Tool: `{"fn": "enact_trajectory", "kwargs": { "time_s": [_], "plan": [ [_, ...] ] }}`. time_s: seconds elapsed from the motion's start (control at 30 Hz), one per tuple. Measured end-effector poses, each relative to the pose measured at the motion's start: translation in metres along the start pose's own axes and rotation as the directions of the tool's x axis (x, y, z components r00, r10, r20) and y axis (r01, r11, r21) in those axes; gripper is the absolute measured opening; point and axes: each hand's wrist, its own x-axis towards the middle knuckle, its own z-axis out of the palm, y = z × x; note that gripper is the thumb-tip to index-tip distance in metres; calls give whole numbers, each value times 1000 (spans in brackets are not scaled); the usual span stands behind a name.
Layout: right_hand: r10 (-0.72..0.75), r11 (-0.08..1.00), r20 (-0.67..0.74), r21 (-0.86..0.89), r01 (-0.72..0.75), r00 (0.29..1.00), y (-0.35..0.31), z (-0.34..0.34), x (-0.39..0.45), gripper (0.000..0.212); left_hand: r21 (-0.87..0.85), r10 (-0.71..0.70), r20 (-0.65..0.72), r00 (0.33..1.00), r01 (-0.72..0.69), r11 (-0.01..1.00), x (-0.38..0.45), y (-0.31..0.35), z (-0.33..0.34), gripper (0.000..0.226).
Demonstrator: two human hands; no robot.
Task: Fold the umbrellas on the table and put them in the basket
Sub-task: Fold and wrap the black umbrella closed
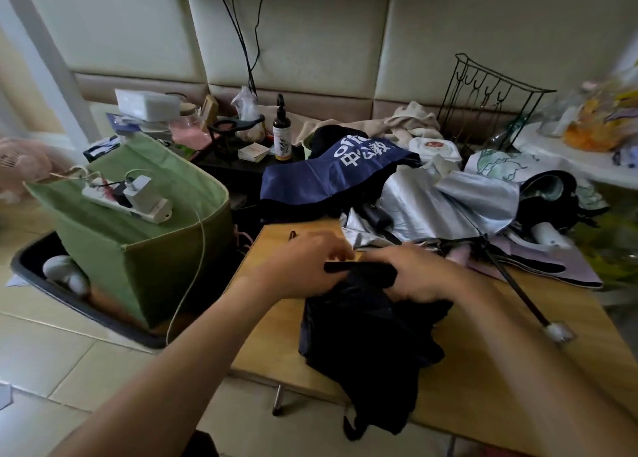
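Note:
A collapsed dark navy umbrella (pixel 369 349) lies on the wooden table (pixel 511 380) in front of me. My left hand (pixel 303 266) and my right hand (pixel 424 273) both grip its upper end, with its black strap (pixel 359 271) stretched between them. Behind it lie a silver umbrella (pixel 448 201), a blue umbrella with white lettering (pixel 328 173) and a lilac umbrella (pixel 566 266) with a white-tipped black shaft (pixel 524 301). The green fabric basket (pixel 145 249) stands to the left of the table.
A white power strip with a charger (pixel 134 197) lies across the basket's top, its cord hanging down. The basket sits in a black tray (pixel 103 315) on the tiled floor. A bottle (pixel 282 128), a wire rack (pixel 483 97), cloths and bags crowd the back.

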Motion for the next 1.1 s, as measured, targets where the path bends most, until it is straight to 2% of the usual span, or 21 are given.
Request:
{"fn": "enact_trajectory", "kwargs": {
  "time_s": [0.07, 0.13, 0.23, 0.3, 0.37, 0.4, 0.47, 0.53, 0.6, 0.63, 0.7, 0.77, 0.87, 1.0, 1.1],
  "plan": [
    [-64, 995, -142, -80, 53, 988, -2, 8, -1, 34, 23, -16, 95, 995, 14, 1000, 4, -1, 8, 17],
    [-141, 982, -266, -162, 99, 954, -3, 17, -2, 29, 12, -49, 99, 994, 48, 999, 4, -4, 6, 18],
    [-214, 958, -398, -264, 112, 892, 1, 31, 3, 35, -14, -57, 73, 996, 58, 998, 0, -10, 0, 27],
    [-281, 937, -498, -326, 124, 821, 1, 41, 8, 39, 0, -60, 69, 996, 60, 998, -4, -15, 0, 32],
    [-332, 912, -555, -397, 108, 763, 0, 50, 11, 40, 37, -73, 54, 996, 71, 997, -5, -17, 2, 40],
    [-336, 905, -562, -416, 93, 755, 0, 53, 11, 41, 53, -84, 46, 995, 82, 995, -6, -17, 4, 43],
    [-301, 906, -535, -419, 62, 790, 0, 54, 10, 44, 64, -95, 31, 995, 93, 994, -8, -15, 8, 45],
    [-253, 916, -450, -396, 63, 856, 1, 47, 8, 53, 54, -101, -1, 995, 101, 993, -12, -15, 13, 42],
    [-191, 965, -298, -232, 122, 935, -1, 34, 2, 57, 62, -100, -50, 994, 103, 993, -15, -16, 19, 43],
    [-171, 982, -257, -125, 142, 951, -3, 26, -2, 56, 76, -97, -67, 993, 102, 992, -16, -16, 21, 46],
    [-114, 993, -253, -9, 116, 961, 0, 13, -13, 48, 124, -90, -66, 994, 98, 987, -17, -14, 26, 54],
    [-50, 999, -284, -23, 45, 958, 7, 6, -19, 43, 180, -73, -80, 994, 87, 980, -19, -13, 29, 64],
    [70, 997, -231, 47, -60, 970, 14, 6, -17, 39, 167, -27, -134, 991, 49, 985, -24, -18, 31, 65],
    [64, 998, -184, -4, -66, 981, 11, 16, -7, 43, 12, -10, -62, 998, 11, 1000, -29, -27, 22, 52],
    [63, 994, -221, -74, -81, 973, 7, 25, -6, 43, -170, -59, -48, 997, 50, 984, -29, -32, 13, 37]
  ]
}}
